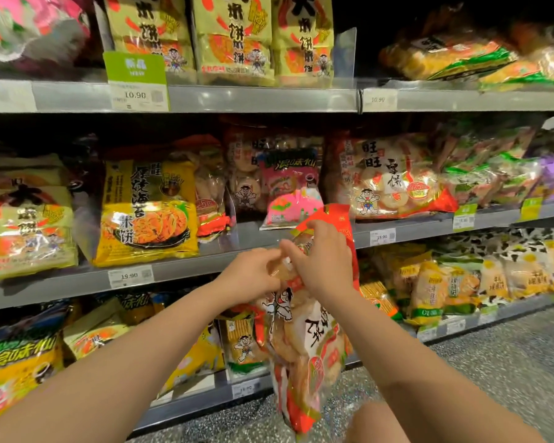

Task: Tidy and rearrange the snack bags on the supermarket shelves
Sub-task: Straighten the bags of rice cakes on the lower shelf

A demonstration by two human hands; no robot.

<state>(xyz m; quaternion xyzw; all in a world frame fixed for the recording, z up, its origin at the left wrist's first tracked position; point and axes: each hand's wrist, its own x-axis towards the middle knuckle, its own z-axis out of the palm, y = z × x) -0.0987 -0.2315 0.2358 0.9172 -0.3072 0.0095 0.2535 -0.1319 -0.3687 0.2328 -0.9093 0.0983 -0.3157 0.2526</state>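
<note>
A large red and clear bag of rice crackers (304,340) hangs upright in front of the middle shelf (243,238). My left hand (253,273) pinches its upper left part, and my right hand (320,260) grips its top edge from the right. Behind my hands, a small pink snack bag (290,190) stands on the middle shelf in front of clear cracker bags (243,174). A matching red cracker bag (394,180) lies to the right. A yellow seaweed cracker bag (147,212) stands to the left.
The top shelf (237,97) carries three yellow-green cracker bags (234,39) and flat orange packs (448,55) at right. The bottom shelf (186,398) holds several yellow bags. Price tags line the shelf edges. Speckled floor (509,372) lies at lower right, with my knee (378,423) below.
</note>
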